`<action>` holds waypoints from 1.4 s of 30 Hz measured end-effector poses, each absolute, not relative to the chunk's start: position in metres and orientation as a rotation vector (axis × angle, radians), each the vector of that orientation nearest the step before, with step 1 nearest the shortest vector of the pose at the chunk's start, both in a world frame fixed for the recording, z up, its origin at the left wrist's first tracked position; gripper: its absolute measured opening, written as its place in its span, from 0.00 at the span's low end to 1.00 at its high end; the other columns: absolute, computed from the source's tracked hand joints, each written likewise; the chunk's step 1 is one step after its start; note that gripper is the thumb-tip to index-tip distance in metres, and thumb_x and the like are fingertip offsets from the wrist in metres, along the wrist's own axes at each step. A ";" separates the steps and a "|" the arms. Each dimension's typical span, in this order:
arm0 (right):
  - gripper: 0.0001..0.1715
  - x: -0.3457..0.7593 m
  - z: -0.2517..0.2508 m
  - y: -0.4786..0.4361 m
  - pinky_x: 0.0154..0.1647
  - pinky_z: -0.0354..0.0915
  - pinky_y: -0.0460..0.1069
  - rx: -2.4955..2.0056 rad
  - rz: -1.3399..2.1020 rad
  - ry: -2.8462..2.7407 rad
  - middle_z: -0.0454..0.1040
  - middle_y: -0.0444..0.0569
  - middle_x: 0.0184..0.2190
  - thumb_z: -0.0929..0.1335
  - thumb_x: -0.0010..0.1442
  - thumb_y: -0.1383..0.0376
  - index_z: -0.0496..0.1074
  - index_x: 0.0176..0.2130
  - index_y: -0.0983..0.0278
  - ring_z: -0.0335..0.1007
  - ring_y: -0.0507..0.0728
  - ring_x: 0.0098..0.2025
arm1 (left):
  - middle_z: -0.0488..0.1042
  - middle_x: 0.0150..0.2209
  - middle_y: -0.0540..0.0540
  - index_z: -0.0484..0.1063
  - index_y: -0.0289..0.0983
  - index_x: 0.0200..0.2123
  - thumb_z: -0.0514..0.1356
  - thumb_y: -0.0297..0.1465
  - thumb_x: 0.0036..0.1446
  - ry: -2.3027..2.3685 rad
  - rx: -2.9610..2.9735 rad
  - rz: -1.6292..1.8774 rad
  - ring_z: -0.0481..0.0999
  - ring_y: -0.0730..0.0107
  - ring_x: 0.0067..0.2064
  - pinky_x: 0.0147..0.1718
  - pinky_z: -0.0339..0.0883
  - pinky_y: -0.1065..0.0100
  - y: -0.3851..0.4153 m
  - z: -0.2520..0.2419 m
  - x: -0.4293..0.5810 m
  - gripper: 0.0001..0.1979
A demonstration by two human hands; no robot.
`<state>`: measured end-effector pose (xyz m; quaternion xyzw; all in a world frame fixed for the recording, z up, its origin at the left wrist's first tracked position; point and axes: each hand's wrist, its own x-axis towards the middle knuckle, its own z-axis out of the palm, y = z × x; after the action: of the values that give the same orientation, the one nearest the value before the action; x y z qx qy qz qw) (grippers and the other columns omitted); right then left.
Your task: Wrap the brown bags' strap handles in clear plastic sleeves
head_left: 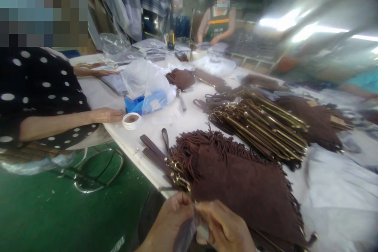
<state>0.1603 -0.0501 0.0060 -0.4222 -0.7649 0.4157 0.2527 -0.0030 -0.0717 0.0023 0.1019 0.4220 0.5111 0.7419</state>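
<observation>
Plastic film (186,233) is pinched by curled left hand (173,216) and right hand (224,220).

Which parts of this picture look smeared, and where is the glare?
Head view: ceiling lights glare white at upper right; head view: the right side smears, white sheeting included; head view: left hand and right hand look soft, the brown fringed pouch somewhat clearer.
</observation>
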 end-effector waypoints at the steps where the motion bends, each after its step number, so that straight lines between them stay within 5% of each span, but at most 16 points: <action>1: 0.17 0.160 0.004 -0.051 0.23 0.61 0.40 -1.158 1.095 -2.103 0.69 0.42 0.30 0.59 0.67 0.68 0.73 0.46 0.55 0.64 0.47 0.21 | 0.71 0.21 0.49 0.66 0.36 0.28 0.70 0.32 0.46 0.916 0.222 1.128 0.66 0.76 0.21 0.21 0.54 0.76 -0.072 0.000 -0.003 0.14; 7: 0.18 0.153 -0.007 -0.055 0.30 0.65 0.42 -1.193 0.784 -2.178 0.72 0.44 0.32 0.58 0.68 0.68 0.73 0.46 0.54 0.72 0.52 0.29 | 0.71 0.22 0.49 0.66 0.36 0.28 0.72 0.38 0.46 0.890 0.268 1.206 0.67 0.75 0.22 0.23 0.57 0.74 -0.077 -0.018 0.004 0.18; 16: 0.18 0.144 -0.003 -0.054 0.28 0.63 0.43 -1.281 0.779 -2.217 0.72 0.44 0.30 0.58 0.68 0.67 0.74 0.42 0.56 0.71 0.51 0.27 | 0.72 0.25 0.47 0.68 0.34 0.30 0.70 0.43 0.50 0.882 0.387 1.231 0.67 0.74 0.24 0.25 0.57 0.72 -0.083 -0.026 0.006 0.19; 26: 0.18 0.140 0.006 -0.055 0.23 0.60 0.43 -1.383 0.671 -2.313 0.75 0.43 0.32 0.59 0.61 0.71 0.72 0.42 0.54 0.72 0.51 0.24 | 0.73 0.25 0.45 0.72 0.33 0.28 0.73 0.47 0.42 0.996 0.529 1.274 0.70 0.69 0.28 0.29 0.62 0.70 -0.081 -0.032 0.003 0.23; 32: 0.19 0.137 0.002 -0.054 0.20 0.60 0.45 -1.447 0.524 -2.175 0.78 0.42 0.27 0.57 0.63 0.68 0.62 0.53 0.57 0.76 0.54 0.22 | 0.75 0.27 0.43 0.70 0.33 0.26 0.76 0.47 0.33 1.023 0.460 1.287 0.72 0.67 0.30 0.31 0.63 0.71 -0.081 -0.039 0.007 0.27; 36: 0.10 0.137 -0.006 -0.058 0.22 0.62 0.45 -1.447 0.550 -2.070 0.76 0.41 0.25 0.56 0.69 0.60 0.62 0.45 0.57 0.76 0.54 0.22 | 0.71 0.22 0.48 0.69 0.34 0.26 0.72 0.48 0.43 1.008 0.352 1.232 0.67 0.74 0.23 0.25 0.57 0.73 -0.081 -0.049 0.008 0.24; 39: 0.17 0.132 -0.012 -0.068 0.21 0.63 0.43 -1.526 0.496 -1.955 0.76 0.41 0.24 0.56 0.69 0.51 0.65 0.36 0.56 0.75 0.53 0.21 | 0.69 0.21 0.50 0.69 0.34 0.26 0.72 0.45 0.44 0.958 0.240 1.239 0.66 0.75 0.22 0.23 0.55 0.74 -0.083 -0.057 0.010 0.22; 42: 0.18 0.126 -0.016 -0.080 0.21 0.62 0.43 -1.537 0.362 -1.903 0.78 0.44 0.28 0.58 0.69 0.53 0.70 0.37 0.57 0.77 0.53 0.24 | 0.68 0.20 0.51 0.70 0.34 0.26 0.73 0.44 0.42 0.956 0.197 1.266 0.66 0.75 0.23 0.23 0.56 0.74 -0.085 -0.065 0.013 0.22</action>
<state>0.1259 -0.0799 -0.0155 -0.5871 -0.7269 0.1383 0.3283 0.0130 -0.0846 -0.0647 0.0884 0.4288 0.5675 0.6973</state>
